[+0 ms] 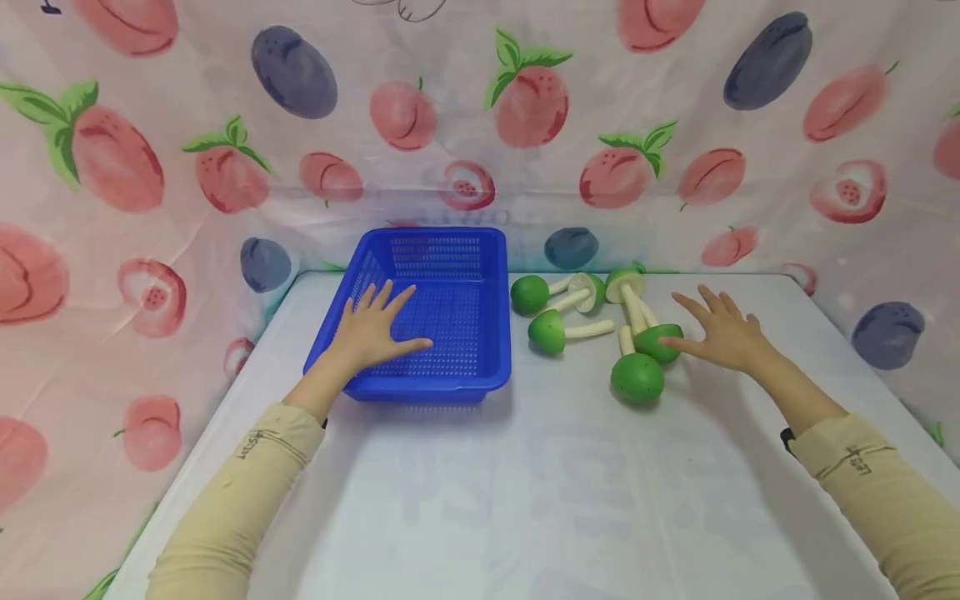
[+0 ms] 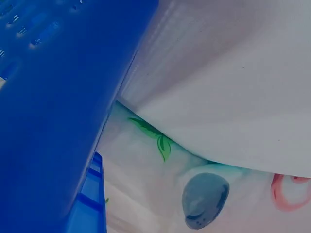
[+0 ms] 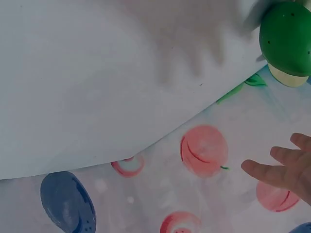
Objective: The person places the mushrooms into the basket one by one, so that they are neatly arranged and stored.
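Observation:
My left hand (image 1: 371, 332) is held with fingers spread over the left side of a blue plastic basket (image 1: 498, 317), and it holds nothing. On the right, my right hand (image 1: 723, 333) also has its fingers spread; its thumb overlaps the green cap of a toy mushroom (image 1: 658, 342) in the head view. Several such mushrooms with pale stems lie in a loose group between basket and right hand, among them one with a round cap (image 1: 637, 378) nearest the front. The left wrist view shows the basket wall (image 2: 73, 97) close up but no fingers. A green cap (image 3: 286, 39) appears in the right wrist view's corner.
A white table (image 1: 555, 500) carries everything. Behind and beside it hangs a pale cloth (image 1: 525, 192) printed with peaches and dark plums, meeting the table's back edge. The basket stands near that back edge, left of the mushrooms.

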`<state>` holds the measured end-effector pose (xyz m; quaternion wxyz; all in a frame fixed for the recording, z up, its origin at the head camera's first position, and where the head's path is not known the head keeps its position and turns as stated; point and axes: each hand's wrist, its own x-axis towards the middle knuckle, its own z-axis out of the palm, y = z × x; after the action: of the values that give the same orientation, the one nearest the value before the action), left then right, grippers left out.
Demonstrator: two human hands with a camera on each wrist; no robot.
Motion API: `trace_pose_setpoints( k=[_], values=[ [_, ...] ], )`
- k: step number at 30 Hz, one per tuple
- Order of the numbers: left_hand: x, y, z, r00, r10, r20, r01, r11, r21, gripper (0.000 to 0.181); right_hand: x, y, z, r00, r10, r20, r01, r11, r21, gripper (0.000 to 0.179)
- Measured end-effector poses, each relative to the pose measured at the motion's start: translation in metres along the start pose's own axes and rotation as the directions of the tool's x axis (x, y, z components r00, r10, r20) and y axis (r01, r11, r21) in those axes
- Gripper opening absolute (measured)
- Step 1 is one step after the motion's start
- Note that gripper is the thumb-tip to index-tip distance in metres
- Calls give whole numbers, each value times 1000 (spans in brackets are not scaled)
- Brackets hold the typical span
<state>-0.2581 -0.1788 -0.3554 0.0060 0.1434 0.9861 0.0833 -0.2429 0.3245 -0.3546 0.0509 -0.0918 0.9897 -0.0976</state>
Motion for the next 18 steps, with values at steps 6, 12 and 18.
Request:
trace_pose_setpoints(
  k=[6,12,18],
  values=[
    [2,0,0,1000,4,-11,-4,1000,13,94,0,1,-4,1000,-21,-23,21,1000,13,84],
    [1,0,1,999,9,-40,-8,1000,18,91,-2,4,-2,998,-36,-48,37,999,25,82],
    [-3,-2,-1,996,29,-87,-29,1000,5,86,-3,6,-1,993,-78,-85,80,997,19,82]
  ],
)
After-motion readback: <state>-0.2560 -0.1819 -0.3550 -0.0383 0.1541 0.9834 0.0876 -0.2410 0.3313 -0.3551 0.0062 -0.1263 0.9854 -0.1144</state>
